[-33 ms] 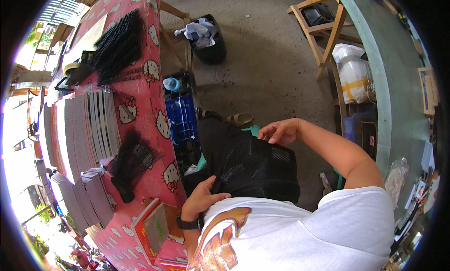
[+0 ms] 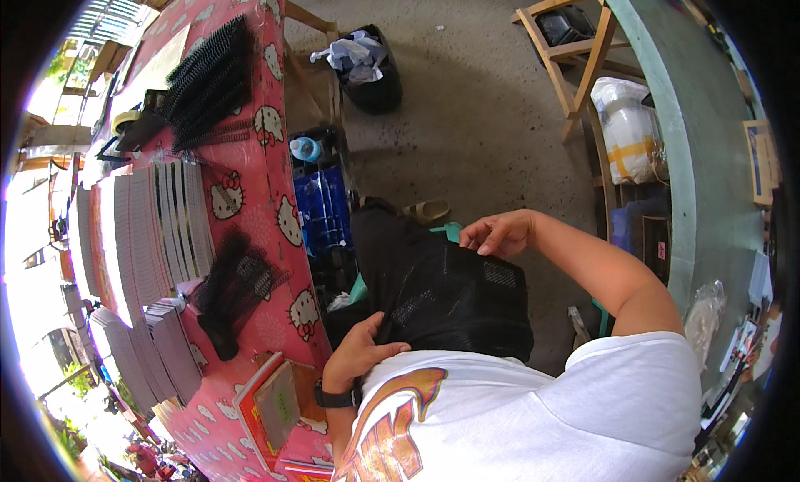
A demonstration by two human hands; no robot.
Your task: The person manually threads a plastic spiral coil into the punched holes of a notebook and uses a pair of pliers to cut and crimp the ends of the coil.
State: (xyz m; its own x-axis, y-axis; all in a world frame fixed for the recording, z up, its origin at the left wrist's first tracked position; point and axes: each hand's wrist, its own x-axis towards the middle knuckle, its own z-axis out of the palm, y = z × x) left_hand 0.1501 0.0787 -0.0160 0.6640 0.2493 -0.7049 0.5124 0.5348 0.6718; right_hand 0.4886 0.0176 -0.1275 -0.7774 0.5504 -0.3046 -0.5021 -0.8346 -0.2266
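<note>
My left hand [image 2: 361, 354] rests at the upper edge of my black shorts [image 2: 450, 294], thumb apart from its fingers, with a dark watch on the wrist. On the far right part of the lap lies my right hand [image 2: 500, 233], its fingers loosely bent and apart over the dark cloth. Neither hand shows anything held. Closest to the left hand, on the table, are a small book [image 2: 276, 405] in a stack with red edges and a loose bundle of black binding coils [image 2: 237, 282].
A pink patterned table [image 2: 287, 178] runs along the left, bearing stacks of books [image 2: 171, 224] and a larger pile of black coils [image 2: 208, 86]. Beyond stands a black bin [image 2: 379, 86] of crumpled paper. At right are a wooden frame [image 2: 575, 82] and a wrapped white bundle [image 2: 627, 136] beside a greenish tabletop [image 2: 717, 199].
</note>
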